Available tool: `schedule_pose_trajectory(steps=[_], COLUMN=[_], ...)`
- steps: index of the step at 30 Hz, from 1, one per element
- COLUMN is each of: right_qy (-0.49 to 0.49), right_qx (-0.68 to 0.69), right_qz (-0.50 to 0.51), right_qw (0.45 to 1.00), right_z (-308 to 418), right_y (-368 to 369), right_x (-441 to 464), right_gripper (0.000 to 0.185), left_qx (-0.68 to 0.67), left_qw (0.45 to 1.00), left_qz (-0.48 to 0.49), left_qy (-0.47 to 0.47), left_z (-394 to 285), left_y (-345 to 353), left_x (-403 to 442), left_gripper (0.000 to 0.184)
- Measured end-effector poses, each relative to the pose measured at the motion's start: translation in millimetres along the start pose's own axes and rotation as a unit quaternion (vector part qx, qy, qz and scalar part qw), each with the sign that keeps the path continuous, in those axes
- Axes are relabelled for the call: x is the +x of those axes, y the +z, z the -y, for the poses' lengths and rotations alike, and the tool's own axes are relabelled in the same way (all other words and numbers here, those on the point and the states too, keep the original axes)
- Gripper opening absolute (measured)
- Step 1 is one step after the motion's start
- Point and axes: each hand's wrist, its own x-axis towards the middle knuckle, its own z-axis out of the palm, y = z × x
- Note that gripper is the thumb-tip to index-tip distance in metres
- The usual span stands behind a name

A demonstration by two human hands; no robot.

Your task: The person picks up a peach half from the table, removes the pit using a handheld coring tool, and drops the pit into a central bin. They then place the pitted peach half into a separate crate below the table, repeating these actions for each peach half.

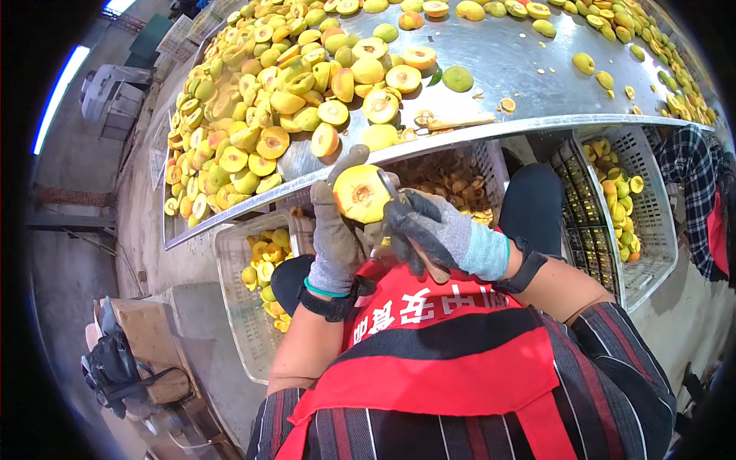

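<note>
Halved yellow peach [362, 193] held in gloved left hand [337, 234], tool tip at its cut face

The peach is held above the red apron [448, 376], just off the near edge of the metal table [475, 88], with its cut face and brown center turned up. It is gripped at its left and lower sides by the left hand, whose fingers are curled narrowly around it. A wooden-handled tool [431, 264] is held in the gloved right hand [441, 230]; the fingers are closed around it, and its metal tip is seen at the peach's right edge. Whether the flesh is pierced cannot be told.

On the table, a large heap of peach halves [287, 100] is spread at left, and more are scattered at far right. A whitish crate [238, 337] with peach pieces is set below at left, and another crate [652, 268] is placed at right. Brown scraps [445, 180] are held beneath the table's middle. At far right, a co-worker's plaid sleeve [686, 161] is seen.
</note>
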Motion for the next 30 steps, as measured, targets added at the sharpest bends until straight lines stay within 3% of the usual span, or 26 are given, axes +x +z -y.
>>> schedule_pose_trajectory(steps=[1, 3, 5, 7, 9, 10, 11, 12, 13, 15, 16, 18, 22, 23, 24, 25, 26, 27, 28, 30], right_qy=[0.000, 0.081, 0.063, 0.045, -0.119, -0.118, -0.197, -0.272, -0.272, -0.079, -0.079, 0.109, 0.079, -0.107, -0.284, -0.285, -0.096, 0.101, 0.103, 0.088], right_qx=[-0.001, -0.057, -0.099, -0.140, -0.300, -0.300, -0.422, -0.534, -0.534, -0.293, -0.293, -0.038, -0.134, -0.347, -0.531, -0.530, -0.399, -0.239, -0.239, -0.112], right_qz=[0.000, -0.031, -0.033, -0.033, -0.032, -0.031, -0.015, 0.001, 0.001, -0.027, -0.028, 0.007, 0.000, -0.032, -0.061, -0.062, -0.008, 0.047, 0.048, 0.186], right_qw=[1.000, 0.995, 0.992, 0.988, 0.946, 0.946, 0.885, 0.801, 0.801, 0.952, 0.953, 0.993, 0.988, 0.931, 0.796, 0.796, 0.912, 0.965, 0.964, 0.972], right_z=[7.0, 24.8, 20.0, 14.8, 10.7, 5.4, 1.4, 0.2, 0.6, 14.5, 15.8, 16.9, -13.0, -43.0, -44.1, -39.8, -4.5, 13.8, 10.6, 0.0], right_y=[2.4, 7.7, 7.7, 8.2, 8.1, 5.2, 1.9, 0.2, 1.4, 12.7, 13.9, 15.2, 8.9, -0.6, 1.7, -0.6, 7.9, 12.2, 8.9, -0.1], right_x=[-2.6, -9.2, -7.3, -6.0, -5.3, -3.6, -1.0, 0.6, -0.3, -3.2, -3.3, -3.0, 4.3, 13.8, 17.9, 13.3, 2.8, -3.0, -2.4, -0.3], right_gripper=[0.031, 0.029, 0.026, 0.024, 0.022, 0.022, 0.021, 0.021, 0.021, 0.021, 0.021, 0.021, 0.022, 0.024, 0.025, 0.025, 0.024, 0.023, 0.023, 0.021], left_qx=[0.020, 0.031, 0.153, 0.149, 0.147, 0.235, 0.320, 0.309, 0.310, 0.456, 0.456, 0.468, 0.527, 0.494, 0.456, 0.457, 0.435, 0.412, 0.411, 0.442], left_qw=[0.998, 0.998, 0.986, 0.986, 0.985, 0.962, 0.928, 0.936, 0.936, 0.851, 0.851, 0.848, 0.816, 0.855, 0.887, 0.886, 0.899, 0.911, 0.911, 0.887], left_qz=[0.058, 0.048, -0.016, -0.038, -0.058, -0.050, -0.042, -0.041, -0.041, -0.059, -0.058, -0.007, 0.020, 0.000, -0.020, -0.020, -0.002, 0.014, 0.012, 0.118], left_qy=[0.012, 0.021, 0.065, 0.068, 0.070, 0.129, 0.186, 0.163, 0.163, 0.253, 0.252, 0.249, 0.237, 0.156, 0.073, 0.073, 0.045, 0.015, 0.014, -0.065], left_z=[0.0, 0.4, 1.4, 1.1, 1.7, 3.4, 4.0, 2.1, 1.1, 1.6, 1.1, -3.0, -12.0, -11.9, -11.9, -13.5, -16.1, -18.2, -23.0, -33.8], left_y=[1.0, 1.0, 0.4, 0.9, 2.4, 3.5, 4.4, 5.7, 8.9, 15.4, 13.1, 5.5, 12.1, 12.1, 12.0, 12.8, 14.1, 14.7, 14.5, 13.8], left_x=[-0.9, -1.6, -2.9, -4.9, -4.2, -2.8, -2.6, -4.7, -3.7, -1.3, -2.1, -4.6, -3.8, -2.4, -2.9, -2.7, -2.0, -3.0, -3.3, 0.3], left_gripper=[0.069, 0.069, 0.068, 0.067, 0.067, 0.067, 0.067, 0.067, 0.067, 0.066, 0.066, 0.059, 0.046, 0.041, 0.036, 0.036, 0.035, 0.034, 0.034, 0.035])
